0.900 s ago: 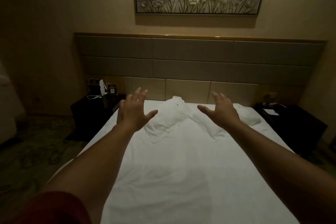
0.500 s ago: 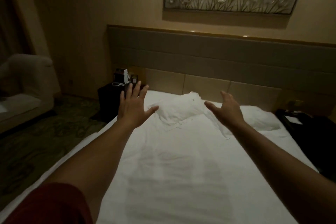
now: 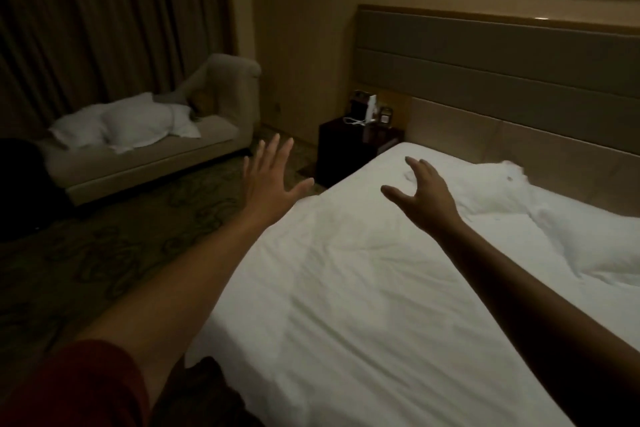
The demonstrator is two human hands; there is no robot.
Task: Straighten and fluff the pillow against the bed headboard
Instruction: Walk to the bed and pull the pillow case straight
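A crumpled white pillow [image 3: 491, 187] lies flat at the head of the bed [image 3: 346, 288], just in front of the padded headboard [image 3: 502, 80]. More rumpled white bedding [image 3: 588, 243] lies to its right. My right hand [image 3: 424, 196] hovers open over the sheet, a little left of the pillow and apart from it. My left hand [image 3: 272, 178] is raised with fingers spread, out past the bed's left edge over the floor. Neither hand holds anything.
A dark nightstand [image 3: 356, 149] with small devices stands left of the bed's head. A beige sofa [image 3: 152, 149] with white pillows [image 3: 131, 125] on it stands at the left, before long curtains [image 3: 104, 10]. Patterned carpet [image 3: 121, 236] lies between sofa and bed.
My view has swung left: the sofa and curtains have come into sight and the headboard has slid right. Both hands stay open; the left one has left the bed's edge.
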